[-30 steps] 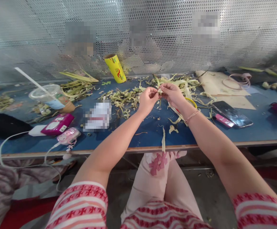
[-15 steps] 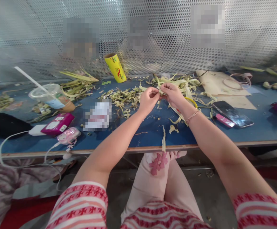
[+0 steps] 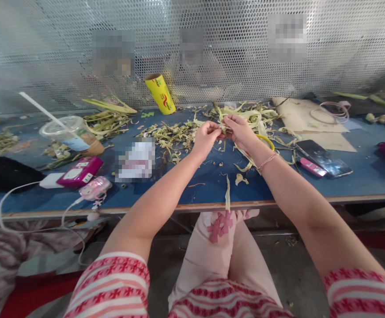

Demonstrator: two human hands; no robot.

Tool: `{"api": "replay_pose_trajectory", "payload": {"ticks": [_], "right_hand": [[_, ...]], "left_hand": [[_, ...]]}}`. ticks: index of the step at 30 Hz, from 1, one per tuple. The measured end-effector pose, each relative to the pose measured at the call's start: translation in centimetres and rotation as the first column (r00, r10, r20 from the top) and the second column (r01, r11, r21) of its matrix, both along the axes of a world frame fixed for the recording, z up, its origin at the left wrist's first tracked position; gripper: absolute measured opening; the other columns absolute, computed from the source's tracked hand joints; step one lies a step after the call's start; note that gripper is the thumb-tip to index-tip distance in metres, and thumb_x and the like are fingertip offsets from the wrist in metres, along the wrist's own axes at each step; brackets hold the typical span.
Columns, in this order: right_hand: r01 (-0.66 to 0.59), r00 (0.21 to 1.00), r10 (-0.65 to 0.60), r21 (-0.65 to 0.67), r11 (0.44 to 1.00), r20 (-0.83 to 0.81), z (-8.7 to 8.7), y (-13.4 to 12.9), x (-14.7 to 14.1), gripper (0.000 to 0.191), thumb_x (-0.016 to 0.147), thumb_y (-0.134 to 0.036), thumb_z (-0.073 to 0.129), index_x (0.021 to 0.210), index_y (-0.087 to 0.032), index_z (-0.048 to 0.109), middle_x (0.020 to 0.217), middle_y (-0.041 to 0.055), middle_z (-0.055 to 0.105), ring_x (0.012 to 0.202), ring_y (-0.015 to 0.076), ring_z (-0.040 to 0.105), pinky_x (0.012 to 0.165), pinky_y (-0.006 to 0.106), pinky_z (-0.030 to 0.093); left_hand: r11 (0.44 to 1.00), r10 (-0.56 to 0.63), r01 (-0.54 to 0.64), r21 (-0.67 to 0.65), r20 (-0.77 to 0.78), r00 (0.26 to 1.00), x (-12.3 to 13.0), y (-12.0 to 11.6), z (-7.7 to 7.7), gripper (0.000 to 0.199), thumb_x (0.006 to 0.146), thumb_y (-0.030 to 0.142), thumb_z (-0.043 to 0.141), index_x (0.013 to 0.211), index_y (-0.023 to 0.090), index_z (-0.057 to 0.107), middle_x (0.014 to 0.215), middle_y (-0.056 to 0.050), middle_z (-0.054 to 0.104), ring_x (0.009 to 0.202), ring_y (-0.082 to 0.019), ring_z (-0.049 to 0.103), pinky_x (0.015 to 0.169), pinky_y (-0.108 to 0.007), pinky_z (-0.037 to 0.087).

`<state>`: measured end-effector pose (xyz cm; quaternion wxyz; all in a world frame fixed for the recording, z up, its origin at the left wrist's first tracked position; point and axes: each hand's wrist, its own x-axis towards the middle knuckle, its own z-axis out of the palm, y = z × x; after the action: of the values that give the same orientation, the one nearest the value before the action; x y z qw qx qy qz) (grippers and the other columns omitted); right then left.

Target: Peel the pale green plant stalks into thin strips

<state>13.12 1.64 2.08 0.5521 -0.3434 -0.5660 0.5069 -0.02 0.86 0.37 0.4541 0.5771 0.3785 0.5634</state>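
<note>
Close together above the blue bench (image 3: 254,190), the left hand (image 3: 205,139) and the right hand (image 3: 240,130) have their fingers pinched on a small pale plant piece (image 3: 224,128), too small to make out fully. Trimmings (image 3: 175,136) lie scattered just left of them, and pale green strips (image 3: 260,115) spread behind the right hand. Farther back, a yellow tube (image 3: 161,95) stands tilted near the perforated panel (image 3: 239,26).

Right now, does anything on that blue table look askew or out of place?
Yes: the yellow tube looks tilted near the perforated panel rather than upright, and a pale strip pokes over the front edge of the table.
</note>
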Motion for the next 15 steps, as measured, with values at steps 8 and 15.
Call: {"api": "replay_pose_trajectory", "payload": {"ticks": [8, 15], "right_hand": [[-0.011, 1.0, 0.011, -0.003, 1.0, 0.027, -0.1, 0.1, 0.0, 0.036, 0.067, -0.047, 0.078, 0.082, -0.021, 0.057, 0.081, -0.0009, 0.057, 0.075, 0.012, 0.057, 0.071, 0.029, 0.053], [0.011, 0.999, -0.014, 0.086, 0.996, 0.037, -0.6, 0.3, -0.1, 0.035, 0.059, -0.031, 0.082, 0.083, -0.02, 0.059, 0.077, -0.0031, 0.059, 0.071, 0.0097, 0.054, 0.067, 0.025, 0.05]], "left_hand": [[0.992, 0.122, -0.121, -0.021, 0.062, 0.991, -0.1, 0.5, -0.1, 0.014, 0.078, 0.01, 0.053, 0.077, 0.022, 0.045, 0.065, 0.005, 0.053, 0.054, -0.01, 0.057, 0.065, -0.031, 0.055], [0.998, 0.057, -0.058, 0.021, 0.055, 0.997, -0.3, 1.3, -0.7, 0.013, 0.076, 0.013, 0.052, 0.079, 0.022, 0.043, 0.069, 0.003, 0.055, 0.066, -0.011, 0.062, 0.073, -0.032, 0.056]]}}
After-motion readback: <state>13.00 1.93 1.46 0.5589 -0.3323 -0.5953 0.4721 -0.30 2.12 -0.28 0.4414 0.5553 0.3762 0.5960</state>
